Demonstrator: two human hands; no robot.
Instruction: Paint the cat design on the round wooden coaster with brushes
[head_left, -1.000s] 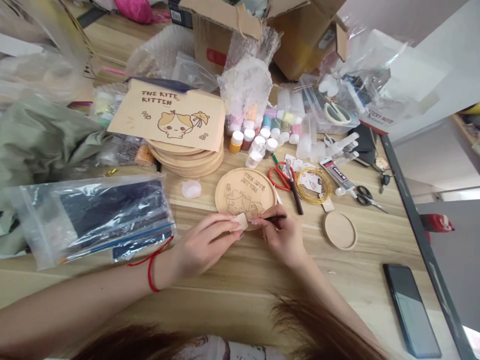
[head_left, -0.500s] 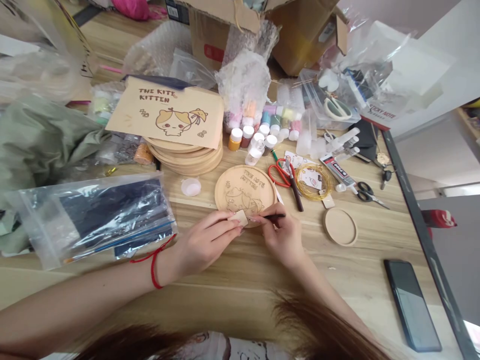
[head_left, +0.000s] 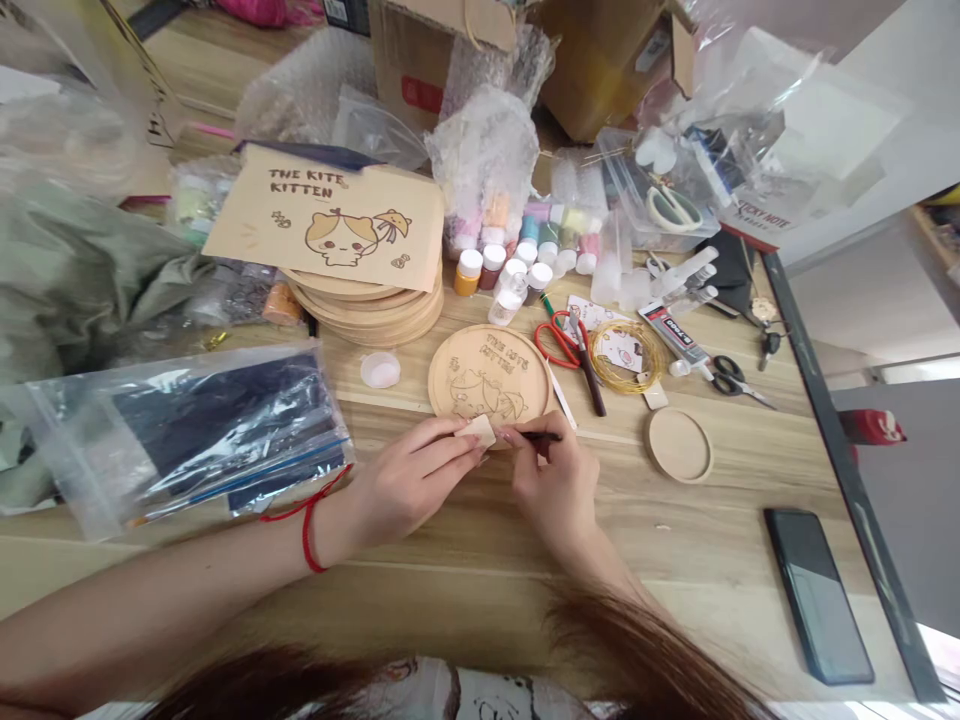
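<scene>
A round wooden plaque (head_left: 480, 370) lies on the table, with a brown drawing of cats and lettered words on its face. My left hand (head_left: 409, 480) is shut on a small pale square piece (head_left: 478, 431), pressing it against the plaque's near edge. I cannot tell its material. My right hand (head_left: 551, 482) pinches a thin black-handled brush (head_left: 541, 437) right beside that piece. The brush tip is hidden behind my fingers.
Behind the plaque stand stacked wooden discs (head_left: 367, 312), a cat-printed card (head_left: 322, 220) and paint pots (head_left: 510, 280). To the right lie red scissors (head_left: 556, 342), gold wire (head_left: 626, 358), a wooden tray (head_left: 679, 445) and a phone (head_left: 817, 595). A plastic bag (head_left: 187, 440) lies left.
The whole scene has drifted slightly upward in the view. My right hand and the brush have shifted a little to the left; both hands stay at the plaque's near edge.
</scene>
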